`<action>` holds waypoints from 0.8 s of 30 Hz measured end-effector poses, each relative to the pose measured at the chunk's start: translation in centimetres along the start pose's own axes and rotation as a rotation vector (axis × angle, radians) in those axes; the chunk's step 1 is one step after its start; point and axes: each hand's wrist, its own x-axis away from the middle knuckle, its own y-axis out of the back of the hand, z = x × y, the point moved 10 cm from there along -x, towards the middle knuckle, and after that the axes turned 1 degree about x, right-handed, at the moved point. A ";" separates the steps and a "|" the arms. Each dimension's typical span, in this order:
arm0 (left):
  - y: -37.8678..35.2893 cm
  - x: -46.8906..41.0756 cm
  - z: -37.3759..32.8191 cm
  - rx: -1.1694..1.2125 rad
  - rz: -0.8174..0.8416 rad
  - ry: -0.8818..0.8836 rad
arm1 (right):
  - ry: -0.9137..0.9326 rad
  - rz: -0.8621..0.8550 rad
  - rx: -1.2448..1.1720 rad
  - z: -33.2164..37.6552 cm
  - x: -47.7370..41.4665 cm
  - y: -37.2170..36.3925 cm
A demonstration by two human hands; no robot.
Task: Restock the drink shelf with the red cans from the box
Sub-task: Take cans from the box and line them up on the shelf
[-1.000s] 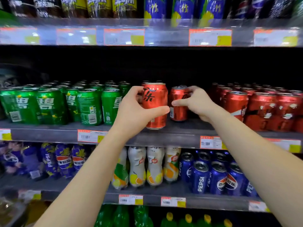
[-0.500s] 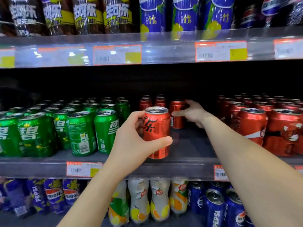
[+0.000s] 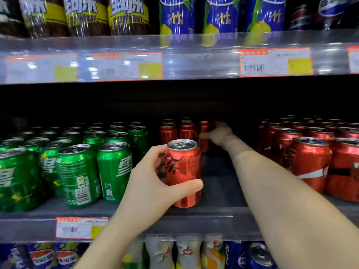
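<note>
Our right hand now farther back on the shelf, fingers around a far red can, our left hand gripping a near red can, upright at the front edge.

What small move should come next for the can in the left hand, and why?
Probably slide it straight back. The left hand grips a red can upright at the shelf front edge, in the bare lane between the green cans and the red block at right. The right hand is deep in that lane on a rear can, so the space behind looks open.
</note>
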 end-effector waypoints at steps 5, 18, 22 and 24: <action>0.0 -0.3 0.6 0.001 0.002 0.009 | 0.010 -0.032 -0.025 -0.6 -1.0 -0.6; -0.4 -0.2 0.8 0.012 -0.020 0.011 | -0.006 -0.038 0.048 -0.6 -1.3 -0.7; -0.5 -0.2 1.2 -0.001 -0.026 0.026 | -0.015 -0.038 0.127 -0.3 -0.7 -0.6; -0.4 -0.3 1.2 -0.003 -0.036 0.028 | -0.020 -0.033 0.115 0.2 -0.1 -0.5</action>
